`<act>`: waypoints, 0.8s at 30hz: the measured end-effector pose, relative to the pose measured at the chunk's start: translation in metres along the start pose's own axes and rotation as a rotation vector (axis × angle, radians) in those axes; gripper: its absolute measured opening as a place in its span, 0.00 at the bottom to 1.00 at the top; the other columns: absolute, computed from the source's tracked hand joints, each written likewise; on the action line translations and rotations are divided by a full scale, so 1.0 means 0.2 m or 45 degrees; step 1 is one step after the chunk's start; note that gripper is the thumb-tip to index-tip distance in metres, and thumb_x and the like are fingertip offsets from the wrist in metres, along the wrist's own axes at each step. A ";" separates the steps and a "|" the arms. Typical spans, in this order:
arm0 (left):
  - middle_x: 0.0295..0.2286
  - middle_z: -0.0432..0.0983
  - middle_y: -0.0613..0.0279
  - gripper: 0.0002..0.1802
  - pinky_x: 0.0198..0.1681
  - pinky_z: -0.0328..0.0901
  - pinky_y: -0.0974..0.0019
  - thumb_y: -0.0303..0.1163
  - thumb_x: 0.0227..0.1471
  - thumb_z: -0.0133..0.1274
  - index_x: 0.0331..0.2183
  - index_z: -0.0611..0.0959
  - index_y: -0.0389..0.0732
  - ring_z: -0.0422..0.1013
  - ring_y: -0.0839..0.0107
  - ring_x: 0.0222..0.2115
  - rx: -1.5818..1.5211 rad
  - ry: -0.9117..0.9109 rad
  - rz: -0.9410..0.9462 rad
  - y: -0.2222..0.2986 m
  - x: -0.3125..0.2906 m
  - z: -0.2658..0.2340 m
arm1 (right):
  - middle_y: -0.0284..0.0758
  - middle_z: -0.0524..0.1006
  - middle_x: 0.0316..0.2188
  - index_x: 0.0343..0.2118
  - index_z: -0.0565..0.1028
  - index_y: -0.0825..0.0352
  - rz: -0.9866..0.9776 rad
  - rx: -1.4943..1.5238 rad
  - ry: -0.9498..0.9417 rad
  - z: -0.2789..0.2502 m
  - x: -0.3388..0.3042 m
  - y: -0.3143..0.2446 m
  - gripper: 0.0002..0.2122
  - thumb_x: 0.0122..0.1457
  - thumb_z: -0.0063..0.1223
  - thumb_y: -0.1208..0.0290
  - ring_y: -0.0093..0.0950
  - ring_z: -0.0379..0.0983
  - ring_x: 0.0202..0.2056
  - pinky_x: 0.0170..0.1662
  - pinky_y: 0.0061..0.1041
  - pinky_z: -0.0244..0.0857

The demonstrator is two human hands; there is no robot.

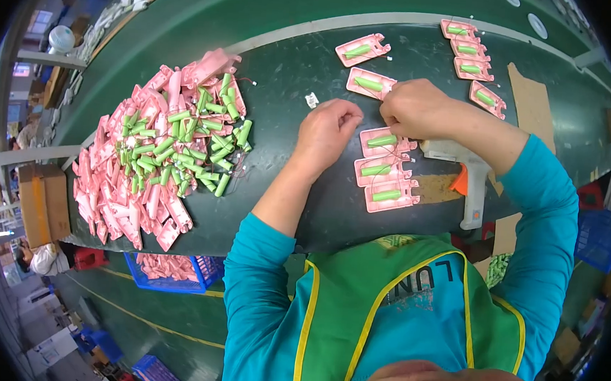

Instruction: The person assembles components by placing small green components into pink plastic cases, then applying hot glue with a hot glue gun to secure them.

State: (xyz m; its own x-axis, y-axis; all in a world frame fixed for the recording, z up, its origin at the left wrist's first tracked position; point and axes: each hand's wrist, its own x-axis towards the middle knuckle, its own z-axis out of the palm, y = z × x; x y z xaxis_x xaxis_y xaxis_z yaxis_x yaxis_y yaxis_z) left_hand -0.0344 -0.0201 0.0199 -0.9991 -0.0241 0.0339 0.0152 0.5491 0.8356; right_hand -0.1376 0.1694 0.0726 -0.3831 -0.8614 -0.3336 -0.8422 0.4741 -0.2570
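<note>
My left hand (327,134) is closed above the dark green bench top, thumb and fingertips together. Anything in that pinch is hidden or too small to make out. To its right, my right hand (419,108) is closed, its fingers curled at the end of a pink plastic shell (361,79) and covering that end. Inside this shell lies a green cylindrical battery (368,84) with thin wires. Below my right hand, three more pink shells (384,197) with green batteries lie in a column. Another filled shell (350,55) is beyond.
At left rises a big heap of pink shells (106,201) with loose green batteries (222,185) on it. A white glue gun (474,195) with an orange trigger lies by my right forearm. Filled shells (469,49) line the far right, beside cardboard (531,107). A blue crate (204,274) stands below.
</note>
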 end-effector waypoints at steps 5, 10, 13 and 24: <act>0.32 0.78 0.61 0.07 0.35 0.69 0.61 0.33 0.49 0.59 0.31 0.84 0.42 0.75 0.62 0.31 -0.018 -0.154 -0.015 0.05 0.00 0.03 | 0.38 0.78 0.24 0.23 0.79 0.63 -0.070 -0.009 0.104 0.00 -0.03 -0.01 0.04 0.45 0.57 0.70 0.37 0.76 0.33 0.34 0.37 0.70; 0.29 0.75 0.63 0.08 0.32 0.67 0.64 0.33 0.46 0.61 0.31 0.85 0.41 0.71 0.68 0.26 0.164 -0.232 0.011 0.06 0.01 0.06 | 0.37 0.78 0.24 0.23 0.79 0.63 -0.114 -0.032 0.193 0.03 -0.03 0.00 0.05 0.45 0.56 0.69 0.37 0.76 0.33 0.35 0.38 0.70; 0.27 0.74 0.63 0.08 0.32 0.66 0.63 0.33 0.44 0.62 0.28 0.83 0.40 0.71 0.67 0.27 0.138 -0.188 0.027 0.06 0.02 0.08 | 0.37 0.78 0.24 0.23 0.79 0.63 -0.116 -0.043 0.218 0.04 -0.03 0.00 0.05 0.45 0.56 0.69 0.37 0.76 0.33 0.35 0.38 0.70; 0.28 0.75 0.59 0.07 0.35 0.67 0.60 0.30 0.43 0.59 0.26 0.81 0.38 0.73 0.63 0.31 0.239 -0.200 0.027 0.04 0.06 0.10 | 0.34 0.77 0.22 0.19 0.78 0.63 -0.051 0.125 0.148 0.06 0.01 0.04 0.03 0.41 0.59 0.71 0.34 0.75 0.32 0.35 0.35 0.69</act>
State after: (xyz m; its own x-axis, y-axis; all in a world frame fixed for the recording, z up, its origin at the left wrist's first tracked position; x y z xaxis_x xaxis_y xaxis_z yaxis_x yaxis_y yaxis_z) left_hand -0.0470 0.0003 0.0160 -0.9926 0.1114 -0.0476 0.0434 0.6940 0.7187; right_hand -0.1410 0.1733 0.0589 -0.3962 -0.8924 -0.2159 -0.8184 0.4498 -0.3575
